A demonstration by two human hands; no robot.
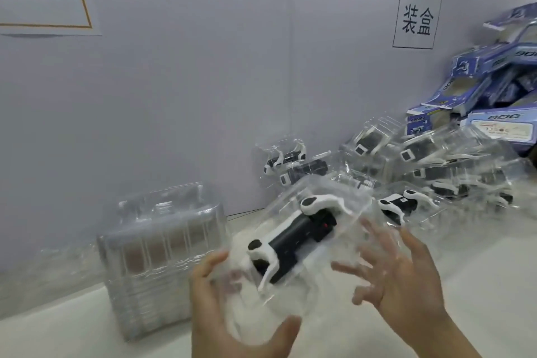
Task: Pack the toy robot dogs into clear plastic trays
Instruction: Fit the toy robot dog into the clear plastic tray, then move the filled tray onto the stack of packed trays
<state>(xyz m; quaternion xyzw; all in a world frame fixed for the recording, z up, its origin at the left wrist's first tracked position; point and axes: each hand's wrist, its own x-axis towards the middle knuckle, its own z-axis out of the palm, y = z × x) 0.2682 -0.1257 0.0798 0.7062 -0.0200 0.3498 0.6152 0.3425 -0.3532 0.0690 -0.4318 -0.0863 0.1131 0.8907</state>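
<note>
— Where's the dog?
— In the tray. The left hand grips the tray's near end, thumb and fingers curled round it.
— And the right hand?
— Fingers spread, just right of the tray; I cannot tell if it touches. Spare trays stand left of the grip.

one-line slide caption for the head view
Left hand grips a clear tray holding a toy robot dog, right hand open beside it.

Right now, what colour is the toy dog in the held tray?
Toy dog: black body, white legs; head view.
</note>
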